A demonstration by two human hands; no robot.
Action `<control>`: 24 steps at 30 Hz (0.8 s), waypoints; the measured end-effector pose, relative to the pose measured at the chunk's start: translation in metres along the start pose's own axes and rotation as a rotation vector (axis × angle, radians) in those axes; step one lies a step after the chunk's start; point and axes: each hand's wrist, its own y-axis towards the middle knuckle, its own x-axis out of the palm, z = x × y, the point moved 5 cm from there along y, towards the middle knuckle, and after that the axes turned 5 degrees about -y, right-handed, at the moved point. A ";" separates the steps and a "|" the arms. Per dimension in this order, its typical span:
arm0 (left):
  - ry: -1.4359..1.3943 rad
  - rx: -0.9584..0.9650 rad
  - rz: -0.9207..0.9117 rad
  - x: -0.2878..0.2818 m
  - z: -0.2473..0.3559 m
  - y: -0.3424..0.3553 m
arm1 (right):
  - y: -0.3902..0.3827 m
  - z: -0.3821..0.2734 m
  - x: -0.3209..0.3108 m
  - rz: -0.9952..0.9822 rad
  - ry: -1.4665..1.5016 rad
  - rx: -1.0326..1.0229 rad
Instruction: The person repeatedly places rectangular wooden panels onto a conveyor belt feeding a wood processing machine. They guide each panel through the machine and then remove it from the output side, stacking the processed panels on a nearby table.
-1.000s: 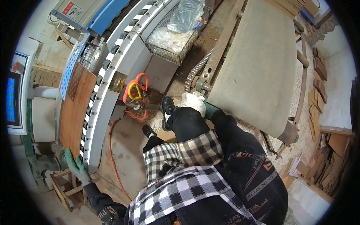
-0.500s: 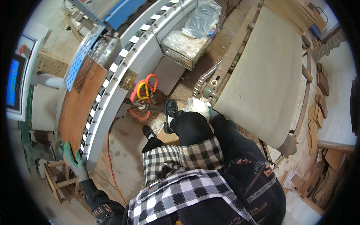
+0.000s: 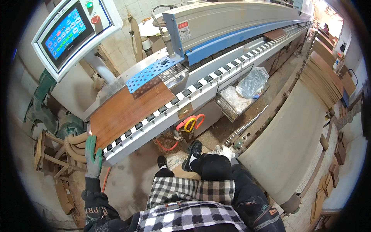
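Observation:
My left hand (image 3: 94, 156), in a grey glove with green fingers, is raised with its fingers stretched out against the near end of a reddish-brown board (image 3: 127, 110). That board lies flat along the machine's black-and-white conveyor track (image 3: 162, 109). Its far end is under a blue perforated guard (image 3: 152, 73). My right sleeve (image 3: 247, 189) reaches forward beside my knee. At its end is something white and crumpled (image 3: 223, 152), either a glove or a cloth. The fingers of my right hand cannot be made out there.
A control panel with a screen (image 3: 67, 33) stands upper left. Red-handled scissors (image 3: 199, 121) hang on the machine's side, near a wire basket (image 3: 232, 106) of plastic bags. To the right runs a grey belt (image 3: 286, 150) with stacked boards (image 3: 322, 85) behind. A wooden stool (image 3: 48, 154) stands left.
The view has tilted up and turned, bringing the control panel and the machine's far length into sight. My left hand remains at the board's near end.

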 end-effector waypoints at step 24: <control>-0.065 0.047 0.065 0.008 -0.016 -0.005 | -0.004 -0.007 -0.004 0.153 -0.101 -0.005</control>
